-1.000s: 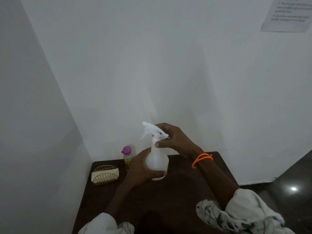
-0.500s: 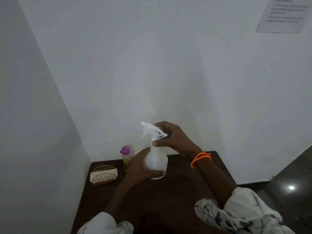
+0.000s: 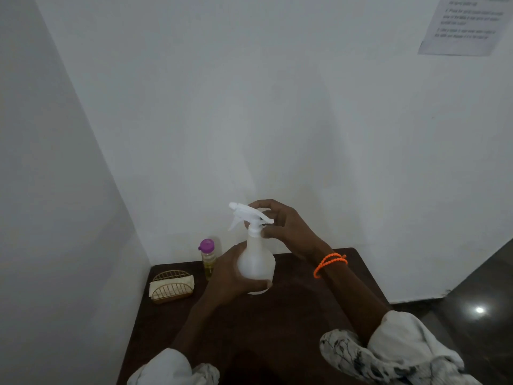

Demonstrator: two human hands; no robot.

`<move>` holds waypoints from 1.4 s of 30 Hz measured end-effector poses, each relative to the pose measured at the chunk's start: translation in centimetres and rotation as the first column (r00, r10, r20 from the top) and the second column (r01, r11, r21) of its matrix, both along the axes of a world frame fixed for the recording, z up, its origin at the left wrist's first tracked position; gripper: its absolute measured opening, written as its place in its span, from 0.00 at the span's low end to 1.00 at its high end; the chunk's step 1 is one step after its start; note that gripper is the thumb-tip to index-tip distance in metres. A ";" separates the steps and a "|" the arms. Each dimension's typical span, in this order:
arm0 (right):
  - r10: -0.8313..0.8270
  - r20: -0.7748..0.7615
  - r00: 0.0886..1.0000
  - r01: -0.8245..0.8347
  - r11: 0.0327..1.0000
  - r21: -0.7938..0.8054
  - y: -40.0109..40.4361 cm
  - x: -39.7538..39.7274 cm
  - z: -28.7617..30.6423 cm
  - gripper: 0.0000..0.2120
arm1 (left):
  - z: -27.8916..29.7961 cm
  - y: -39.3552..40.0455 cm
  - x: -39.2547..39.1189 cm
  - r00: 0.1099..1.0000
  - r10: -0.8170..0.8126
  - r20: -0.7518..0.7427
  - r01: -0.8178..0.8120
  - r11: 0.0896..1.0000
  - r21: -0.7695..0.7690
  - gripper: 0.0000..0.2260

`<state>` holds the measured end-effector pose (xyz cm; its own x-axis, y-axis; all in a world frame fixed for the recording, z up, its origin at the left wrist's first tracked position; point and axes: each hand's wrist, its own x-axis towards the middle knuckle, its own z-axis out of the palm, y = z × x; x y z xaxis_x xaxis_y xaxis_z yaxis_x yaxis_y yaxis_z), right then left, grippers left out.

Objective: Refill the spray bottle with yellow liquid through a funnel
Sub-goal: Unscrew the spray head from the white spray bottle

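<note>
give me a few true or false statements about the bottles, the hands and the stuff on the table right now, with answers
1. The left hand grips the body of the white spray bottle. True.
2. The right hand rests flat on the table. False: it holds the trigger head at the top of the spray bottle.
3. The small bottle of yellow liquid has a purple cap. True.
4. The trigger head lies on the table beside the bottle. False: it sits on the bottle's neck.
5. The gold wire holder stands at the table's right edge. False: it stands at the left, near the corner of the walls.
6. An orange band circles the right wrist. True.
</note>
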<state>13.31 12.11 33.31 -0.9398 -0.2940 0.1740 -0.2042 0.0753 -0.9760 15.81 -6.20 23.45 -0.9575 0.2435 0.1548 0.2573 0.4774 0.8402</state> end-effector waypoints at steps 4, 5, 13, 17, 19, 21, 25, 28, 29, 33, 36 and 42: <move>-0.026 -0.046 0.999 0.029 0.997 0.070 -0.4 0.2 0.0 0.23 | -0.1 -0.1 0.0 1.000 -0.003 -0.004 0.003 1.000 -0.017 0.42; -0.044 -0.055 0.998 0.048 0.996 0.074 -0.4 0.2 0.0 0.22 | 0.0 -0.1 0.1 1.000 -0.004 -0.002 0.004 1.000 -0.018 0.43; -0.095 -0.088 0.992 0.093 0.995 -0.033 -0.1 0.3 1.4 0.15 | 0.1 -0.4 0.1 1.000 0.006 0.013 -0.006 1.000 0.021 0.41; -0.121 -0.083 0.989 0.117 0.992 -0.054 -0.2 0.3 2.2 0.14 | 0.0 -0.4 0.0 1.000 0.009 0.000 -0.009 1.000 0.006 0.40; -0.136 -0.092 0.986 0.132 0.990 -0.051 -0.3 0.3 2.5 0.14 | -0.3 -0.4 -0.2 1.000 0.019 -0.008 -0.019 1.000 -0.001 0.40; -0.153 -0.111 0.982 0.149 0.988 -0.045 -0.3 0.2 2.9 0.15 | -0.7 -0.3 -0.4 0.999 0.032 -0.004 -0.032 0.999 0.001 0.41; -0.188 -0.131 0.973 0.181 0.982 -0.061 -0.4 0.1 3.3 0.15 | -1.6 -0.5 -0.7 0.999 0.046 0.005 -0.046 0.999 0.002 0.43; -0.273 -0.182 0.945 0.256 0.960 -0.112 -0.6 0.1 3.5 0.15 | -2.0 -0.6 -0.7 0.999 0.054 -0.002 -0.054 0.998 0.012 0.44; -0.297 -0.199 0.934 0.276 0.952 -0.130 -0.6 0.1 3.6 0.15 | -2.1 -0.7 -0.7 0.999 0.052 -0.001 -0.052 0.998 0.017 0.43; -0.337 -0.218 0.916 0.305 0.937 -0.167 -0.6 -0.4 4.2 0.16 | -2.9 -1.3 -0.7 0.999 0.045 0.010 -0.045 0.999 0.023 0.39; -0.358 -0.236 0.904 0.320 0.929 -0.183 -0.4 -0.7 4.8 0.16 | -3.8 -1.7 -0.7 0.997 0.069 0.019 -0.069 0.997 0.016 0.34; -0.366 -0.285 0.886 0.346 0.931 -0.120 -0.2 -1.0 5.5 0.15 | -4.8 -2.4 -0.9 0.989 0.143 0.021 -0.143 0.990 -0.014 0.37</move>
